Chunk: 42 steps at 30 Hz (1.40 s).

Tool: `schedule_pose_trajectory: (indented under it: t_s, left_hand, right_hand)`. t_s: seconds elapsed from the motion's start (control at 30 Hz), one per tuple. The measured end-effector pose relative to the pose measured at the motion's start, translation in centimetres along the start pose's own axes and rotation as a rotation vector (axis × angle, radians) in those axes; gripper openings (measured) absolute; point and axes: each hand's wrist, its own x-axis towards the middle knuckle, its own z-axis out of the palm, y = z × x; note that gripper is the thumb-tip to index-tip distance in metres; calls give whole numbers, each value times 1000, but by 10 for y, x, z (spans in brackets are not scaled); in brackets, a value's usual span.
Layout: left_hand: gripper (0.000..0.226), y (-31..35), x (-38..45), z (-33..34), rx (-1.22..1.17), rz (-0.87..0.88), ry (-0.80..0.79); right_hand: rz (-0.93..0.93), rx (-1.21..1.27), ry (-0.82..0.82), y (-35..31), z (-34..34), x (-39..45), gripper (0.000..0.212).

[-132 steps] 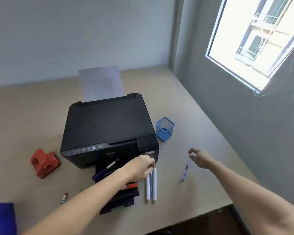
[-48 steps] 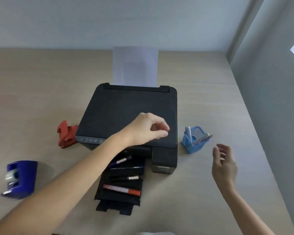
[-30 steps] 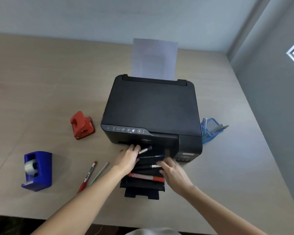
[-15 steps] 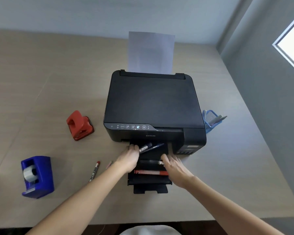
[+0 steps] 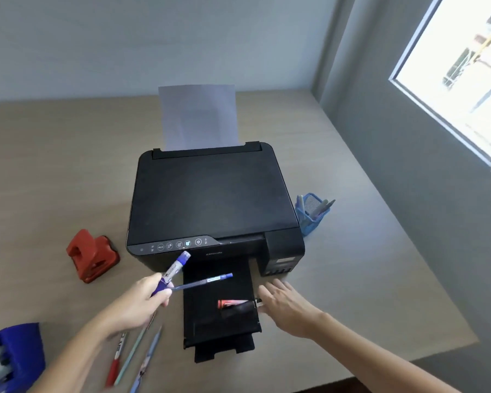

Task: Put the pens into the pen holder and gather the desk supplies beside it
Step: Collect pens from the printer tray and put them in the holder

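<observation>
My left hand [image 5: 142,300] is closed on two pens, a purple marker [image 5: 174,270] and a thin blue pen [image 5: 204,281], lifted over the left edge of the printer's output tray [image 5: 207,330]. A red marker [image 5: 229,303] and a black marker [image 5: 243,307] lie on that tray. My right hand [image 5: 284,303] touches the black marker's end at the tray's right edge, fingers apart. The blue mesh pen holder [image 5: 312,215] stands right of the printer with several pens in it. Three more pens [image 5: 133,353] lie on the desk under my left forearm.
A black printer [image 5: 210,199] with a sheet of paper [image 5: 197,116] upright at its back fills the desk's middle. A red hole punch [image 5: 90,255] sits left of it. A blue tape dispenser [image 5: 9,355] is at the near left. The wall and window are right.
My left hand has lifted the purple marker and the blue pen off the tray and drawn them left. My right hand slid to the tray's right edge. The view shifted.
</observation>
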Motion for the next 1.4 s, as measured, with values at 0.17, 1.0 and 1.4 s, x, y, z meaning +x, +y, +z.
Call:
schedule_pose_trajectory:
  t_s: [0.17,1.0,1.4]
  left_hand:
    - [14,77,7,-38,-78,109,147]
    - [23,341,258,79,927,27,-251]
    - [20,343,257,65,692,116,27]
  right_hand:
    - [167,457,178,50,-66,-54,23]
    - [707,676,70,230,-121,46,25]
    - [657,713,355,222,-125,42,25]
